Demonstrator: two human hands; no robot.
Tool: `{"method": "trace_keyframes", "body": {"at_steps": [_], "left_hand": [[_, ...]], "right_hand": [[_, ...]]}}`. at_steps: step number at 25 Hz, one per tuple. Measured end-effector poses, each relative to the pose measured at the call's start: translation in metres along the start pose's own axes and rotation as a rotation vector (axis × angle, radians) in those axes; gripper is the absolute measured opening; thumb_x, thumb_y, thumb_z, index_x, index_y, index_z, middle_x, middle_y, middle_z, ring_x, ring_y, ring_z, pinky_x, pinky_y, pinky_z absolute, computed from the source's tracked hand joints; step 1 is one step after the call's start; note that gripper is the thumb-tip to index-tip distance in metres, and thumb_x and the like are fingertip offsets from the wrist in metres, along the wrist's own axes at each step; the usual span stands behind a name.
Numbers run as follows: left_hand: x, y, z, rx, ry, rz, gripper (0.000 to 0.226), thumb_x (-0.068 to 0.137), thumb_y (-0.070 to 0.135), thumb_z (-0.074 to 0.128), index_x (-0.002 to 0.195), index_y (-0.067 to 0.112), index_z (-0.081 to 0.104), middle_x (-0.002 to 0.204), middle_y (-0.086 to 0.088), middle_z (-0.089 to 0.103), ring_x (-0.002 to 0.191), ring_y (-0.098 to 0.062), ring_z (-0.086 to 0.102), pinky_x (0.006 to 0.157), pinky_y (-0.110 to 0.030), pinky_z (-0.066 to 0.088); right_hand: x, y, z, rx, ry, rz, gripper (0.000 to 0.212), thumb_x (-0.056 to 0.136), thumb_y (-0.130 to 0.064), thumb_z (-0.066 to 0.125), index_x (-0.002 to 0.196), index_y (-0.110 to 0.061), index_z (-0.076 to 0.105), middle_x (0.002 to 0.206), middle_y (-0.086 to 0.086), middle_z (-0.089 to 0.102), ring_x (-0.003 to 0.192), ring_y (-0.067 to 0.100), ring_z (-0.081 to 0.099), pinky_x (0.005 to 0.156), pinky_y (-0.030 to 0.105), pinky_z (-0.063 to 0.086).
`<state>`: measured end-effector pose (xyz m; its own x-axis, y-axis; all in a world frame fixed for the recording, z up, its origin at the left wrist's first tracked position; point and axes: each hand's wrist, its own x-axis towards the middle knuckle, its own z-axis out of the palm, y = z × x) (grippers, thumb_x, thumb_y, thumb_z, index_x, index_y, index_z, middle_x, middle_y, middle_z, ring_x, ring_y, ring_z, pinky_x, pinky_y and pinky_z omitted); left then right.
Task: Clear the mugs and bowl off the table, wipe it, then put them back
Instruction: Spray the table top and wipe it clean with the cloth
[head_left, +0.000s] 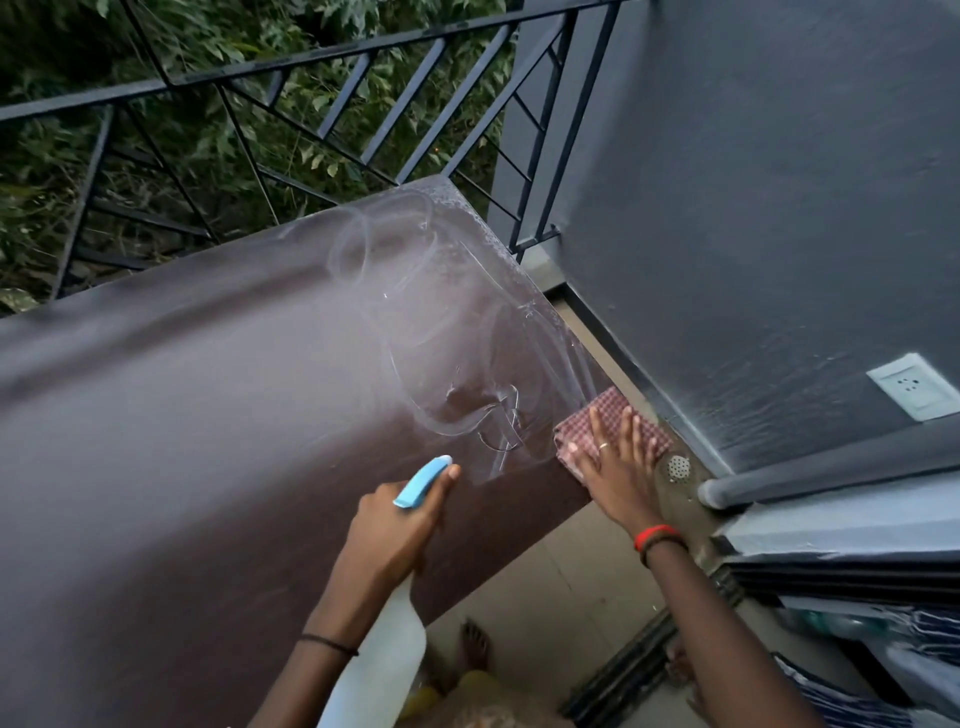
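In the head view, the step in hand seemed to be the wiping. The mugs and the bowl were not in view, and the brown table (208, 415) carried only curved wet streaks (467, 364) over its right part. The right hand (615, 478) lay flat, fingers straight and spread, and pressed a checked cloth (615, 402) on the right edge of the table, near the grey wall (753, 208). The left hand (400, 530) grasped a spray bottle (379, 654) by the neck, with one finger along the blue nozzle (423, 480). The bottle's long axis ran from the lower middle of the picture up to the right, so the nozzle pointed at the wet streaks. The table's long axis ran from the lower left toward the far corner by the railing (311, 67). To do this step well, I think the palm should stay flat with even pressure, and the strokes should overlap along the long axis. The cloth sat partly past the edge, so it could slip off there.
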<state>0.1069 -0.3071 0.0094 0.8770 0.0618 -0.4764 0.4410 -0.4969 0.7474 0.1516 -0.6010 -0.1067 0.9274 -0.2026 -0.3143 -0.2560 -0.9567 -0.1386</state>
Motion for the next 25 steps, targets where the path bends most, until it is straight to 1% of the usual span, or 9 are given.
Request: {"method": "trace_keyframes", "body": {"at_steps": [2, 4, 7, 10, 13, 16, 18, 21, 25], "left_hand": [[0.001, -0.005, -0.012, -0.017, 0.029, -0.008, 0.052, 0.089, 0.058, 0.054, 0.066, 0.015, 0.072, 0.065, -0.003, 0.072, 0.063, -0.017, 0.068, 0.078, -0.038, 0.056], [0.005, -0.006, -0.020, -0.025, 0.050, -0.005, 0.049, 0.090, 0.057, 0.054, 0.071, 0.017, 0.074, 0.066, -0.002, 0.072, 0.068, -0.017, 0.069, 0.081, -0.038, 0.055], [0.008, -0.001, -0.025, -0.050, 0.072, -0.009, 0.047, 0.093, 0.051, 0.054, 0.059, 0.020, 0.065, 0.068, -0.003, 0.072, 0.074, -0.018, 0.068, 0.085, -0.038, 0.053], [0.013, 0.006, -0.025, -0.064, 0.086, 0.007, 0.049, 0.094, 0.051, 0.053, 0.056, 0.021, 0.063, 0.068, -0.003, 0.072, 0.072, -0.019, 0.068, 0.084, -0.037, 0.053], [0.018, 0.011, -0.025, -0.096, 0.102, -0.008, 0.053, 0.091, 0.055, 0.054, 0.051, 0.021, 0.062, 0.066, -0.003, 0.072, 0.070, -0.019, 0.068, 0.081, -0.037, 0.053], [0.022, 0.020, -0.025, -0.117, 0.120, -0.013, 0.053, 0.091, 0.054, 0.054, 0.052, 0.020, 0.061, 0.064, -0.004, 0.071, 0.069, -0.021, 0.069, 0.077, -0.036, 0.053], [0.026, 0.027, -0.024, -0.118, 0.133, -0.024, 0.052, 0.092, 0.053, 0.055, 0.052, 0.020, 0.061, 0.064, -0.004, 0.071, 0.069, -0.021, 0.068, 0.076, -0.035, 0.052], [0.033, 0.036, -0.023, -0.127, 0.172, -0.053, 0.050, 0.092, 0.053, 0.055, 0.056, 0.019, 0.063, 0.064, -0.003, 0.071, 0.060, -0.018, 0.066, 0.070, -0.036, 0.056], [0.041, 0.055, -0.017, -0.144, 0.241, -0.098, 0.053, 0.092, 0.053, 0.054, 0.057, 0.015, 0.062, 0.068, -0.006, 0.072, 0.047, -0.019, 0.062, 0.061, -0.030, 0.054]], "right_hand": [[0.020, -0.021, -0.005, 0.005, -0.007, -0.011, 0.066, 0.096, -0.060, 0.025, 0.148, -0.041, -0.010, 0.157, 0.015, -0.020, 0.144, 0.027, -0.021, 0.117, 0.052, -0.009], [0.023, -0.053, -0.001, -0.003, -0.020, -0.095, 0.067, 0.096, -0.058, 0.028, 0.149, -0.040, -0.010, 0.156, 0.017, -0.019, 0.144, 0.030, -0.019, 0.115, 0.053, -0.012], [-0.010, -0.098, 0.016, -0.059, -0.004, -0.289, 0.072, 0.091, -0.066, 0.026, 0.149, -0.040, -0.008, 0.158, 0.016, -0.015, 0.145, 0.032, -0.014, 0.113, 0.048, -0.015], [-0.058, -0.106, 0.034, -0.053, -0.010, -0.408, 0.075, 0.088, -0.073, 0.023, 0.148, -0.044, -0.008, 0.159, 0.011, -0.011, 0.146, 0.028, -0.012, 0.114, 0.044, -0.012], [-0.075, -0.071, 0.042, -0.060, 0.054, -0.368, 0.074, 0.088, -0.075, 0.020, 0.150, -0.041, -0.001, 0.160, 0.011, 0.000, 0.147, 0.029, 0.001, 0.114, 0.046, 0.001], [-0.051, -0.024, 0.031, -0.099, 0.075, -0.250, 0.075, 0.089, -0.074, 0.015, 0.152, -0.034, 0.006, 0.158, 0.018, 0.008, 0.145, 0.033, 0.012, 0.115, 0.053, 0.010], [-0.019, 0.000, 0.015, -0.111, 0.069, -0.191, 0.079, 0.087, -0.076, 0.003, 0.152, -0.032, 0.006, 0.157, 0.020, 0.005, 0.146, 0.034, 0.006, 0.116, 0.055, 0.008], [0.032, 0.008, -0.004, -0.102, 0.051, -0.202, 0.080, 0.081, -0.078, -0.006, 0.150, -0.036, -0.008, 0.158, 0.018, -0.009, 0.145, 0.029, -0.014, 0.117, 0.051, -0.007], [0.049, -0.033, -0.005, -0.123, 0.014, -0.306, 0.075, 0.088, -0.074, 0.012, 0.150, -0.038, -0.010, 0.158, 0.018, -0.012, 0.144, 0.030, -0.017, 0.117, 0.054, -0.005]]}}
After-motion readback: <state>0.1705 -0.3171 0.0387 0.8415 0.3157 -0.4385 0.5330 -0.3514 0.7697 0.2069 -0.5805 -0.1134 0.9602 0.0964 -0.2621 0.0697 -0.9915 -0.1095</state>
